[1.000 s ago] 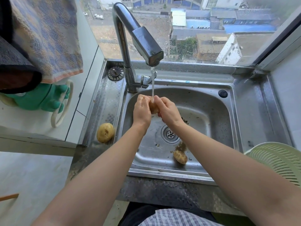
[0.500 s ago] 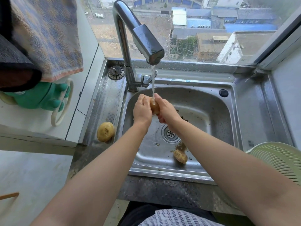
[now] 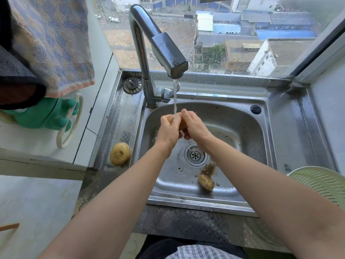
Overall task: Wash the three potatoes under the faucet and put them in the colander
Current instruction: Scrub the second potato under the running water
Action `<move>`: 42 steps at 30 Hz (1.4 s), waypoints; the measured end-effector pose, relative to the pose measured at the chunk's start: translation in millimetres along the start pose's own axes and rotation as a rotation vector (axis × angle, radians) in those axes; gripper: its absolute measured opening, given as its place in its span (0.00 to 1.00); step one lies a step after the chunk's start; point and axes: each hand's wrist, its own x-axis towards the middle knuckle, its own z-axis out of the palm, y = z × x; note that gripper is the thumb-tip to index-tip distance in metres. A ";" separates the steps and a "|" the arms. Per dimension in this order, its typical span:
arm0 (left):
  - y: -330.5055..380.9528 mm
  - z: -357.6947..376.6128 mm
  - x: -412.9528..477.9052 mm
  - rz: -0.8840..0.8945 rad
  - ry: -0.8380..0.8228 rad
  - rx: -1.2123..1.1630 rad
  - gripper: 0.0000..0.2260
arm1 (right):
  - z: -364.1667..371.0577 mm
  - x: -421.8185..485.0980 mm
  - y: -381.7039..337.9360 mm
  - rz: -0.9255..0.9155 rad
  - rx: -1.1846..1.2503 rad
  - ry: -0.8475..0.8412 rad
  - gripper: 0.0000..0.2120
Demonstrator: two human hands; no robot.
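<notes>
1. View from the head, looking down into a steel sink [image 3: 233, 116] below a window. The hands were together under the faucet [image 3: 160, 47]: the left hand [image 3: 169, 128] and right hand [image 3: 194, 126] were both curled around the held potato [image 3: 180, 122], and the stream of water [image 3: 175, 98] fell onto it.
2. Likely risk: the held potato was wet and only a sliver showed between the palms. A loose grip while rubbing could let it slip and drop into the basin near the drain [image 3: 195, 155].
3. A second potato [image 3: 206, 181] lay on the basin floor near the front wall, just beside a brown smear of dirt [image 3: 208, 169]. A dropped potato might land in that dirt and need rinsing again.
4. A third potato [image 3: 119, 153] sat on the steel ledge left of the basin, well apart from the hands and near the ledge's front corner. A knock from the left forearm could probably roll it off toward the table [image 3: 186, 225].
5. The colander [image 3: 321, 184] stood at the far right, partly out of frame; the part that showed held no potato. Reaching it meant carrying a slick potato over the basin rim, where it could be fumbled.
6. Water striking the potato could splash onto the window ledge.
</notes>
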 end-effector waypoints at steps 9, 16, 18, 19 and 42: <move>0.7 -17.3 3.1 -0.009 0.301 0.323 0.26 | 8.2 -5.3 0.1 -0.025 0.020 0.022 0.13; 4.9 -19.2 -6.0 0.136 0.349 0.337 0.22 | 13.9 -0.6 2.5 0.124 0.075 0.163 0.18; 0.9 -17.7 -5.6 0.225 0.223 0.291 0.20 | 13.2 0.1 2.1 0.222 0.165 0.218 0.19; -1.0 -15.8 -6.1 0.270 0.133 0.277 0.20 | 11.8 0.8 1.9 0.272 0.226 0.228 0.20; 0.5 -13.4 -2.2 0.224 0.311 0.481 0.21 | 12.9 -9.0 -2.0 0.168 -0.086 -0.059 0.30</move>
